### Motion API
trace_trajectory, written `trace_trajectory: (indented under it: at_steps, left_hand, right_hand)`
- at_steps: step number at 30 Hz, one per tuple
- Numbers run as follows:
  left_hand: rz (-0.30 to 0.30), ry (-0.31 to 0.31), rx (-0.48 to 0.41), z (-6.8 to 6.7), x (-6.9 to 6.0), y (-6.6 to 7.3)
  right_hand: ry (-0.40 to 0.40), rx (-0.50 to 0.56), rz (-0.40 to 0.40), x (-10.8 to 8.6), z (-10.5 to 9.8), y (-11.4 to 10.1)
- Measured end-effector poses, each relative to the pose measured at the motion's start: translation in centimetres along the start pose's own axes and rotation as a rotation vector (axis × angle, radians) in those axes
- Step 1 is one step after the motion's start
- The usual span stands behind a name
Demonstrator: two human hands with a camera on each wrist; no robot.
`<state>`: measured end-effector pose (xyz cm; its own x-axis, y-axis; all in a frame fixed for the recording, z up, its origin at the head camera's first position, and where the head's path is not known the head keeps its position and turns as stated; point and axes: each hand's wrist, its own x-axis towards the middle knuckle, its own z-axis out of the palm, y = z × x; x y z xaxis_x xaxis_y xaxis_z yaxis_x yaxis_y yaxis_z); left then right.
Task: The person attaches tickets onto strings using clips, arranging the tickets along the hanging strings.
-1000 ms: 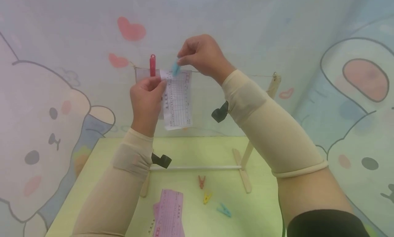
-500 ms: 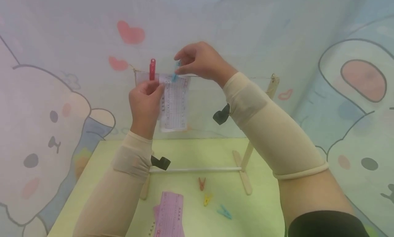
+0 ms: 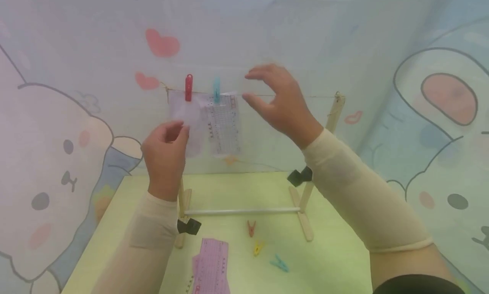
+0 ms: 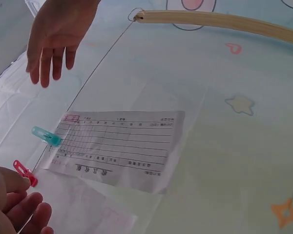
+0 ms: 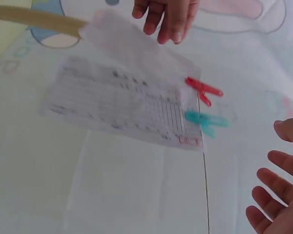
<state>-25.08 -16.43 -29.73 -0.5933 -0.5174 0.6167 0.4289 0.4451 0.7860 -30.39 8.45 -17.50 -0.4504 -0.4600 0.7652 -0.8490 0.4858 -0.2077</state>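
A printed form slip [image 3: 225, 128] hangs from a thin string [image 3: 263, 95], with a light blue clothespin [image 3: 216, 90] clamped over its top edge. Left of it, a red clothespin [image 3: 189, 88] holds a second, pale sheet [image 3: 191, 109], which the slip partly overlaps. My right hand [image 3: 286, 105] is just right of the slip, thumb and fingers spread apart and holding nothing. Below the red clothespin, in front of the pale sheet, my left hand [image 3: 164, 158] has loosely bent fingers and holds nothing. In the right wrist view both clothespins stick out beyond the string.
The string runs between wooden posts, the right post [image 3: 336, 111] among them, joined low down by a white rod [image 3: 244, 211]. On the table lie pink slips [image 3: 212, 264], an orange clothespin [image 3: 251, 228], a yellow clothespin [image 3: 258, 248] and another blue clothespin [image 3: 279, 263].
My right hand has let go of the light blue clothespin, which stays clamped on the string and slip, and has moved right. My left hand has released the slip and moved down and left.
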Motion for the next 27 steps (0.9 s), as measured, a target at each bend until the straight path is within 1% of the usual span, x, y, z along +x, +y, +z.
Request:
trace_trajectory:
  at_steps: [1,2,3,4,5,6,8,10,12,15,17,19,21,22,24,26,27]
  left_hand:
    - [0.020,0.002,0.018,-0.4,-0.9,-0.5]
    - [0.034,-0.006,0.042,-0.8,-2.0,-1.2]
    - [0.040,-0.020,0.068,-1.1,-3.2,-1.9]
    - [0.034,-0.041,0.096,-1.4,-4.4,-2.7]
    - [0.023,-0.071,0.129,-1.7,-5.8,-3.7]
    - [-0.010,-0.108,0.161,-1.9,-7.2,-4.6]
    - [-0.095,-0.207,0.247,-2.2,-10.0,-6.7]
    - [-0.166,-0.331,0.341,-2.4,-12.5,-8.9]
    - [-0.204,-0.460,0.423,-2.6,-14.8,-11.0]
    - [-0.211,-0.617,0.479,-2.7,-17.6,-13.8]
    - [-0.216,-0.688,0.482,-2.6,-19.0,-15.3]
    - [-0.219,-0.736,0.476,-2.6,-20.0,-16.5]
    - [-0.205,-0.763,0.482,-2.4,-20.6,-17.6]
    - [-0.198,-0.771,0.483,-2.4,-20.9,-18.0]
    - [-0.187,-0.781,0.488,-2.2,-21.1,-18.5]
    - [-0.171,-0.780,0.492,-2.0,-21.3,-18.9]
    - [-0.167,-0.777,0.486,-1.8,-21.3,-19.0]
  right_hand:
    - [0.043,0.015,-0.058,-1.6,-0.2,0.0]
    - [0.073,0.035,-0.099,-3.4,-0.3,0.1]
    - [0.087,0.051,-0.125,-5.3,-0.3,0.2]
    - [0.089,0.065,-0.137,-7.2,-0.2,0.4]
    - [0.079,0.075,-0.130,-9.3,-0.1,0.7]
    - [0.062,0.086,-0.108,-11.3,0.2,1.1]
    - [0.018,0.097,-0.028,-15.6,1.3,2.1]
    - [-0.032,0.084,0.090,-19.9,2.9,3.4]
    - [-0.096,0.053,0.215,-24.1,5.0,4.6]
    - [-0.233,0.019,0.407,-30.1,8.0,6.1]
    - [-0.341,0.038,0.509,-33.4,9.8,6.8]
    - [-0.433,0.070,0.595,-35.9,11.3,7.2]
    - [-0.492,0.093,0.620,-37.9,12.5,7.8]
    - [-0.509,0.104,0.626,-38.7,13.0,7.9]
    - [-0.508,0.125,0.621,-39.7,13.6,8.0]
    - [-0.485,0.153,0.621,-40.2,13.8,7.9]
    - [-0.473,0.166,0.643,-40.2,13.8,7.7]
